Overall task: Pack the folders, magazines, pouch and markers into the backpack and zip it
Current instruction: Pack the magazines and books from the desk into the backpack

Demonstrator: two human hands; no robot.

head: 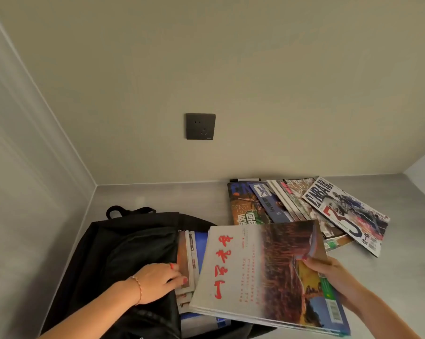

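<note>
A black backpack (123, 243) lies open on the grey desk at the lower left. Magazines and a blue folder (201, 243) stick out of its opening. My left hand (157, 281) rests at the opening, fingers on the edges of the packed magazines (188, 259). My right hand (328, 267) grips a stack of magazines (260, 270) by its right edge, thumb on top; the top cover is white with red script. The stack hovers tilted over the backpack's mouth. Several more magazines (311, 209) lie fanned out at the back right.
The desk (172, 196) sits in an alcove with walls on the left, back and right. A dark wall socket (200, 126) is on the back wall. A bracelet is on my left wrist.
</note>
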